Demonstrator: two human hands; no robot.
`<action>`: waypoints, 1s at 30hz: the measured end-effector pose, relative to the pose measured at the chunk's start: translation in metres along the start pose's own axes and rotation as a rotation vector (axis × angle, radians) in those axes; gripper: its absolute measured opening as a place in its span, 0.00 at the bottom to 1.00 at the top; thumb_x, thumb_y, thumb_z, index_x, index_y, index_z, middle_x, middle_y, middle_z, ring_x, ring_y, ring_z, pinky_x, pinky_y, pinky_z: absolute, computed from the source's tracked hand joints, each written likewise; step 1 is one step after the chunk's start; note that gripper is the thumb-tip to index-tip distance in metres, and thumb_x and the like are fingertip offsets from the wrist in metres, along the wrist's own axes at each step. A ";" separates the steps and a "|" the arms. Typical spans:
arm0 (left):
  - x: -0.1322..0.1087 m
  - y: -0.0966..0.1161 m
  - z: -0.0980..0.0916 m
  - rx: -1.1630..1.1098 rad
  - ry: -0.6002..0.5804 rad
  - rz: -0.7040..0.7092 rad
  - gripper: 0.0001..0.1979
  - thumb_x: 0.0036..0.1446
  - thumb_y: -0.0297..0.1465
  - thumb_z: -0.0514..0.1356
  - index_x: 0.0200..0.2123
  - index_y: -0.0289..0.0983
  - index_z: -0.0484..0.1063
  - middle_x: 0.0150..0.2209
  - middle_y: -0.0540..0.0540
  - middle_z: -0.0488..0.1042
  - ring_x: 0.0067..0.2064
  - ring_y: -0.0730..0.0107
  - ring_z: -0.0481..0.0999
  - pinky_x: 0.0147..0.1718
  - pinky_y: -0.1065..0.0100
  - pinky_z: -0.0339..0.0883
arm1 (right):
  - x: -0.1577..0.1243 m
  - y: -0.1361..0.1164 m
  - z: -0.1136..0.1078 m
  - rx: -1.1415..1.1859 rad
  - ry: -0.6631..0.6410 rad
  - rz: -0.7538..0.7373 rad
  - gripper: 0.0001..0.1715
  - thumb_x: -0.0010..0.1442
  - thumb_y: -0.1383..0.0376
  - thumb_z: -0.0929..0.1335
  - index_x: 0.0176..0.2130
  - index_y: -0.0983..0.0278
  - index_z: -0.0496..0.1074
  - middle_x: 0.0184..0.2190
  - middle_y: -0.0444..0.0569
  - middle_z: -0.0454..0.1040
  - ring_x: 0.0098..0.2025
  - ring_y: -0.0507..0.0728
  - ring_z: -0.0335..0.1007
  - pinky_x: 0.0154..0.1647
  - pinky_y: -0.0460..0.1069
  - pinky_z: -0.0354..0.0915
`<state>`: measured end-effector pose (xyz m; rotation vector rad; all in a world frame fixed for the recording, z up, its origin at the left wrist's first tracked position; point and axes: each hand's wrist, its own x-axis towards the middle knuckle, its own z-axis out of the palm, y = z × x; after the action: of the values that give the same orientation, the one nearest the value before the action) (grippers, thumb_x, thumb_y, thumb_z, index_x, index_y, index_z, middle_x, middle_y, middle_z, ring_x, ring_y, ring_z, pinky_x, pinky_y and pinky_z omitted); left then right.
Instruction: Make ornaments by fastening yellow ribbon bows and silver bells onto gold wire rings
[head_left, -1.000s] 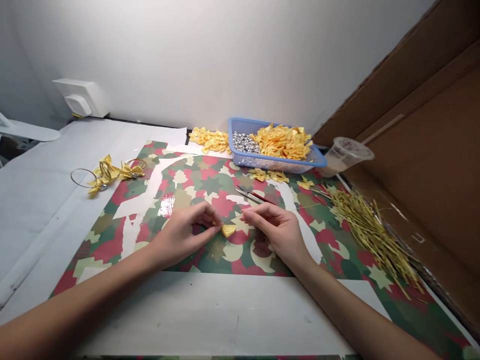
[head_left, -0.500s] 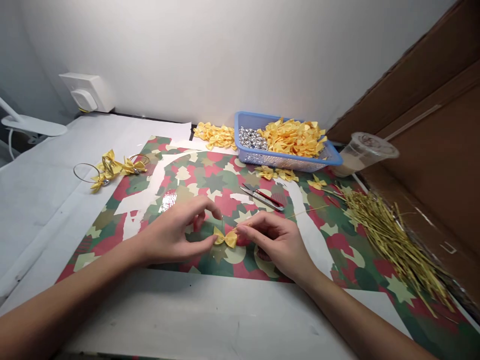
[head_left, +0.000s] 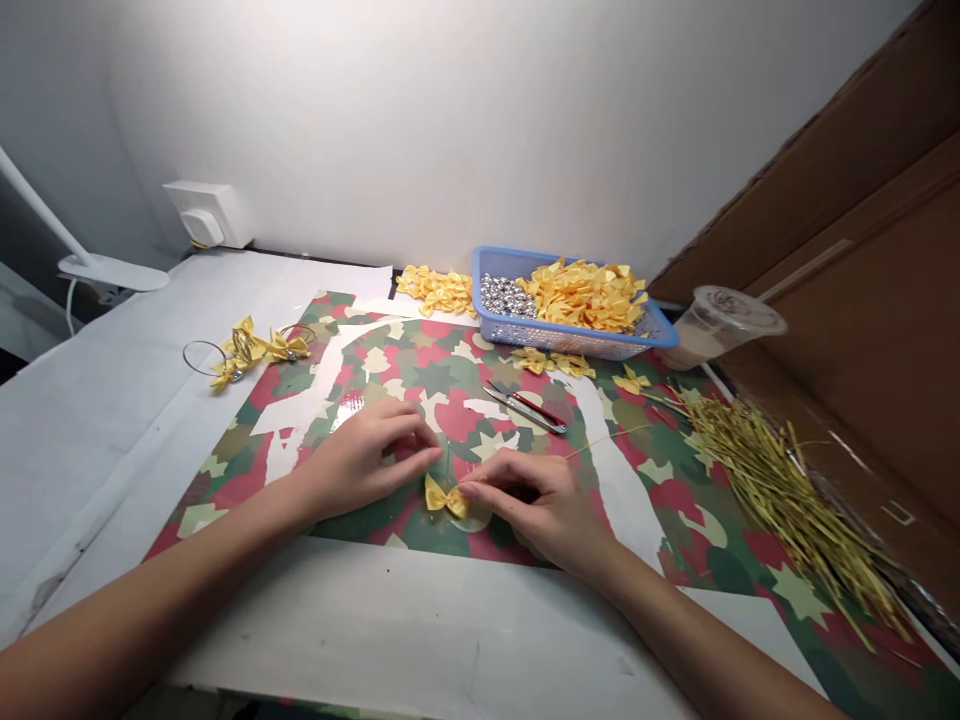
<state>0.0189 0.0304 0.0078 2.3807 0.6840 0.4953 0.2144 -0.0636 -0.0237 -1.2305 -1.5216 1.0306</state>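
Observation:
A small yellow ribbon bow (head_left: 444,497) lies on the patterned red-and-green paper (head_left: 420,370) between my two hands. My left hand (head_left: 367,458) rests on the paper just left of it, fingers curled and pressed together near the bow's left wing. My right hand (head_left: 529,500) pinches the bow's right side at its middle. A thin gold wire tie (head_left: 607,440) runs from those fingers up to the right.
A blue basket (head_left: 570,340) holds yellow bows and silver beads at the back. Small scissors (head_left: 525,408) lie behind my hands. A bundle of gold ties (head_left: 772,490) lies on the right, a plastic cup (head_left: 712,325) beyond it. Ringed bows (head_left: 247,352) lie left.
The flat yellow piece has become a pinched bow. Both hands have drawn a little nearer to me with it, and the camera has shifted slightly.

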 end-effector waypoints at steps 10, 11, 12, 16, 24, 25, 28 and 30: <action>0.016 0.024 0.003 0.216 -0.140 -0.365 0.08 0.56 0.32 0.56 0.28 0.37 0.72 0.30 0.48 0.74 0.33 0.67 0.72 0.29 0.70 0.62 | 0.005 -0.003 0.002 -0.027 -0.008 -0.055 0.13 0.58 0.58 0.68 0.28 0.65 0.75 0.21 0.45 0.74 0.21 0.49 0.66 0.21 0.44 0.62; 0.018 0.028 0.001 0.242 -0.170 -0.372 0.09 0.56 0.31 0.55 0.28 0.36 0.72 0.30 0.47 0.74 0.31 0.67 0.72 0.28 0.70 0.61 | 0.005 -0.003 0.002 -0.020 -0.007 -0.064 0.13 0.58 0.58 0.68 0.28 0.65 0.74 0.21 0.45 0.74 0.21 0.49 0.66 0.21 0.44 0.62; 0.020 0.031 0.000 0.272 -0.192 -0.372 0.09 0.56 0.30 0.54 0.27 0.36 0.71 0.29 0.47 0.74 0.30 0.66 0.72 0.27 0.70 0.60 | 0.006 -0.002 0.002 -0.013 -0.006 -0.073 0.13 0.58 0.58 0.68 0.28 0.64 0.74 0.21 0.45 0.74 0.21 0.49 0.66 0.21 0.44 0.62; 0.028 0.047 -0.003 0.429 -0.248 -0.345 0.09 0.54 0.25 0.51 0.23 0.36 0.66 0.29 0.43 0.72 0.33 0.61 0.71 0.31 0.66 0.59 | 0.008 -0.002 0.001 0.001 0.016 -0.107 0.11 0.57 0.59 0.68 0.28 0.64 0.73 0.22 0.45 0.74 0.22 0.50 0.67 0.23 0.44 0.62; 0.065 0.045 -0.022 0.477 -0.137 -0.343 0.12 0.57 0.35 0.44 0.27 0.38 0.62 0.26 0.44 0.71 0.26 0.64 0.69 0.24 0.67 0.63 | 0.024 -0.005 -0.010 -0.055 0.062 -0.128 0.06 0.53 0.66 0.71 0.26 0.64 0.73 0.22 0.41 0.72 0.23 0.48 0.64 0.27 0.42 0.61; 0.074 0.049 -0.025 0.430 -0.094 -0.309 0.12 0.56 0.38 0.45 0.28 0.38 0.63 0.27 0.44 0.73 0.28 0.64 0.70 0.25 0.67 0.64 | 0.026 -0.006 -0.011 -0.056 0.068 -0.120 0.06 0.53 0.66 0.71 0.26 0.64 0.73 0.21 0.41 0.72 0.23 0.48 0.64 0.26 0.42 0.61; 0.107 0.078 -0.027 0.374 0.046 -0.149 0.15 0.55 0.42 0.49 0.29 0.38 0.67 0.29 0.45 0.75 0.29 0.64 0.72 0.28 0.66 0.64 | 0.032 -0.009 -0.013 -0.053 0.106 -0.087 0.08 0.53 0.65 0.72 0.25 0.64 0.71 0.21 0.40 0.72 0.22 0.47 0.64 0.25 0.41 0.61; 0.133 0.107 -0.019 0.342 0.076 0.003 0.15 0.55 0.41 0.52 0.31 0.38 0.70 0.30 0.46 0.77 0.30 0.65 0.74 0.29 0.67 0.65 | 0.036 -0.012 -0.016 -0.053 0.157 -0.054 0.10 0.53 0.63 0.72 0.24 0.64 0.71 0.22 0.40 0.73 0.23 0.48 0.66 0.27 0.42 0.62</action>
<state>0.1529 0.0428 0.1148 2.6914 0.8579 0.5057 0.2235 -0.0287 -0.0035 -1.2700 -1.4596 0.8433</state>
